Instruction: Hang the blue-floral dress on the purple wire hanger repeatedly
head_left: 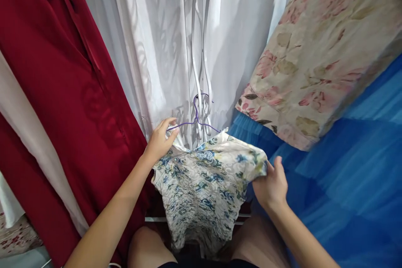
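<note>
A white dress (pixel 201 184) with blue and green flowers and a crinkled body hangs in front of me on a thin purple hanger (pixel 196 119). The hanger's hook is over a decorative white metal rack (pixel 205 63). At the left shoulder, my left hand (pixel 161 140) is closed with thumb and fingers around the hanger's end and the dress strap. My right hand (pixel 271 182) grips the dress's right sleeve edge and holds it out to the side, thumb raised; some of its fingers are hidden behind the cloth. The dress's lower end is in shadow.
Red garments (pixel 78 104) hang close on the left. A cream skirt with pink flowers (pixel 301 63) and blue tulle (pixel 351 184) hang on the right. White curtains (pixel 150 29) form the back. My knees (pixel 150 247) are below, near a pale bar (pixel 155 219).
</note>
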### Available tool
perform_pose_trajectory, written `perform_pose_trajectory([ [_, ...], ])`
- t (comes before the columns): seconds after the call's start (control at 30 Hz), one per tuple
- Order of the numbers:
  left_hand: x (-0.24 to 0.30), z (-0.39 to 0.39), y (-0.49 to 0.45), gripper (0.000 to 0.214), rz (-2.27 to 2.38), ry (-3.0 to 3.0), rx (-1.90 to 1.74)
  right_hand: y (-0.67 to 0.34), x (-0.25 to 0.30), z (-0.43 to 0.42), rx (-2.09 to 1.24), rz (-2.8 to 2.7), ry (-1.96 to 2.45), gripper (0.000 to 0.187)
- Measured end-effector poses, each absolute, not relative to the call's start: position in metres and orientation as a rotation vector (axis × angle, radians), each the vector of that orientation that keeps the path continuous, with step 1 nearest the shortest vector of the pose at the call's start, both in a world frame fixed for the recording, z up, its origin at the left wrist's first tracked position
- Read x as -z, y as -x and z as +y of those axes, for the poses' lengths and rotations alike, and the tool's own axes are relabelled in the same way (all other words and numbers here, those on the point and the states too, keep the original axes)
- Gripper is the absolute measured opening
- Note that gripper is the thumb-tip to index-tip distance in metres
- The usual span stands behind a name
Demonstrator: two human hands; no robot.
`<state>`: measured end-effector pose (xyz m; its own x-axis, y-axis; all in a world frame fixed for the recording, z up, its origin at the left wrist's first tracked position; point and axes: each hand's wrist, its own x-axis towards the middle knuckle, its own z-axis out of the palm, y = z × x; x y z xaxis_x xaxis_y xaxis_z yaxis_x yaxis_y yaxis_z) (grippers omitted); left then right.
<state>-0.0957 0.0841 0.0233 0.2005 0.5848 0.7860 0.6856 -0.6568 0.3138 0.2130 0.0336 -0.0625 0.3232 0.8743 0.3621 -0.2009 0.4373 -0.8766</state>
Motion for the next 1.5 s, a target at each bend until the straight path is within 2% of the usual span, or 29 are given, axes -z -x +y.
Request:
perform_pose_trajectory([
  [0.1,-0.024,0.091,0.084,0.020,-1.250,2.363,1.440,-0.214,0.051,0.019,-0.692,-0.798,0.853,0.045],
  [0.3,-0.039,0.104,0.063,0.019,-1.297,2.266,1.667,-0.205,-0.015,0.023,-0.592,-0.811,0.858,0.039],
  [0.4,-0.037,0.119,0.070,0.023,-1.468,2.154,1.998,-0.192,-0.023,0.002,-0.548,-1.116,0.834,0.037],
  [0.5,-0.027,0.130,0.085,0.027,-1.532,1.950,2.371,-0.181,-0.007,-0.031,-0.628,-1.846,0.666,0.033],
  [0.6,-0.015,0.123,0.092,0.027,-1.471,1.811,2.686,-0.180,0.015,-0.048,-0.642,-2.402,0.568,0.063],
  [0.67,-0.010,0.106,0.086,0.021,-1.384,1.827,3.051,-0.181,0.024,-0.046,-0.546,-2.414,0.696,0.077],
  [0.73,-0.005,0.082,0.069,0.026,-1.337,1.995,3.324,-0.178,0.027,-0.038,-0.382,-2.357,0.822,0.087],
  [0.8,-0.002,0.056,0.045,0.037,-1.376,2.343,3.369,-0.172,0.029,-0.030,-0.206,-2.369,0.877,0.098],
  [0.9,-0.002,0.024,0.013,0.038,-1.289,2.819,3.354,-0.162,0.035,-0.022,-0.008,-2.394,0.864,0.104],
  [1.0,-0.006,0.008,0.000,0.033,-1.149,2.927,3.336,-0.165,0.046,-0.017,0.053,-2.322,0.865,0.097],
  [1.1,-0.013,0.005,0.004,0.026,-1.159,2.943,3.287,-0.183,0.053,-0.014,-0.023,-2.268,0.892,0.088],
  [1.33,-0.027,0.004,0.016,0.019,-1.122,2.595,3.625,-0.222,0.030,-0.025,-0.246,-2.175,1.027,0.052],
  [1.5,-0.029,-0.001,0.017,0.014,-0.801,2.535,3.793,-0.235,0.039,-0.031,-0.578,-2.046,0.939,0.033],
])
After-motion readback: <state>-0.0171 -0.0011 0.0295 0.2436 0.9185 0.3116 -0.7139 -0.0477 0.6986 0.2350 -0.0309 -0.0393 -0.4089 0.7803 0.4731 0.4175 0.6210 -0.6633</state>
